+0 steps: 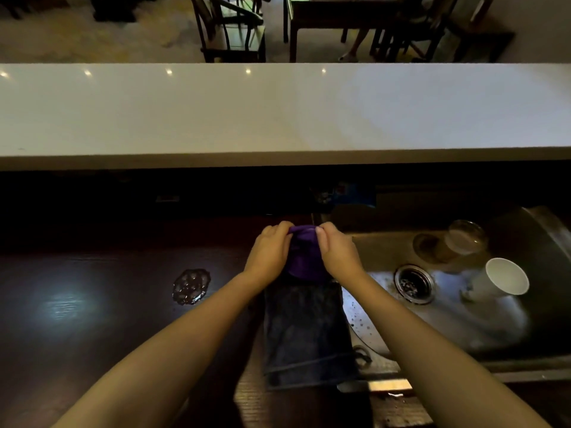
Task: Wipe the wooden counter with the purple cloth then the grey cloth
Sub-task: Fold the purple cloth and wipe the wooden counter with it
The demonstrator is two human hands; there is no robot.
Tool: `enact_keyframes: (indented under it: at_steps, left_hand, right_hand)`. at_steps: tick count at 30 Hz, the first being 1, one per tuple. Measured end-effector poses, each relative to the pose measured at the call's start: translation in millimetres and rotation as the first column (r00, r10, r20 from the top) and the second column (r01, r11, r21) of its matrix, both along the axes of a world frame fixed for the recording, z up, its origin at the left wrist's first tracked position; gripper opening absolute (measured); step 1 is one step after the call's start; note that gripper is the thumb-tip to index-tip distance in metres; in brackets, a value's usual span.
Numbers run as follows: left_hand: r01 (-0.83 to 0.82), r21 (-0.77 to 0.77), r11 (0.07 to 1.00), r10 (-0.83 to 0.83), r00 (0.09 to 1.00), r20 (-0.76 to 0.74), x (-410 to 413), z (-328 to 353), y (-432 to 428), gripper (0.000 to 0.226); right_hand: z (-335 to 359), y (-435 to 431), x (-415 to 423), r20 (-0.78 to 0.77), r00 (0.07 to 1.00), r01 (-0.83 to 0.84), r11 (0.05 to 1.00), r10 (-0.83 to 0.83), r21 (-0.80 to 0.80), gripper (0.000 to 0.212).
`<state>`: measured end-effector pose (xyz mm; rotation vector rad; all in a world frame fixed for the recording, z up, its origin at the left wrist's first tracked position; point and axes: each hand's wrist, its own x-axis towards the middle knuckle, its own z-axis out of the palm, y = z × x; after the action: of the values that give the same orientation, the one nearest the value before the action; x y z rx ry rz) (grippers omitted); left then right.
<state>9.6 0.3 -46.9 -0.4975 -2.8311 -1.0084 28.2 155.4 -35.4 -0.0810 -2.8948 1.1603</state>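
The purple cloth (304,254) hangs bunched between my two hands at the middle of the view. My left hand (269,251) pinches its top left edge and my right hand (335,251) pinches its top right edge. Directly below it a dark grey cloth (306,332) lies flat on the dark wooden counter (92,319), beside the sink's left rim. A small puddle of liquid (191,286) sits on the counter to the left of my left forearm.
A steel sink (386,251) lies to the right with a drain (414,284), a white paper cup (502,278) on its side and a glass (463,239). A raised white ledge (278,112) runs across behind. Chairs and a table stand beyond.
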Motion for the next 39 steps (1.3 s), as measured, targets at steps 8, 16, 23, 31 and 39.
enact_keyframes:
  at_steps: [8,16,23,31,39]
  left_hand:
    - [-0.025,0.254,0.967,-0.011,0.990,0.139,13,41,-7,0.019]
    - [0.134,0.404,0.905,-0.288,0.892,0.349,21,78,-77,0.043]
    - [0.149,0.413,0.898,-0.296,0.900,0.320,40,123,-124,0.024]
    - [-0.110,0.637,0.763,-0.196,0.900,0.390,53,127,-160,0.021]
    - [-0.086,0.513,0.854,-0.154,0.900,0.407,38,115,-192,0.025]
  right_hand:
    - [49,12,1,0.021,0.962,-0.259,0.932,0.273,-0.254,0.016]
    - [94,-6,5,0.127,0.899,-0.369,0.881,0.420,-0.295,0.024]
    - [122,-40,12,0.088,0.871,-0.412,0.815,0.484,-0.406,0.022]
    - [138,-60,10,0.131,0.815,-0.464,0.770,0.565,-0.438,0.030]
    - [115,-109,2,0.111,0.899,-0.426,0.904,0.423,0.003,0.013]
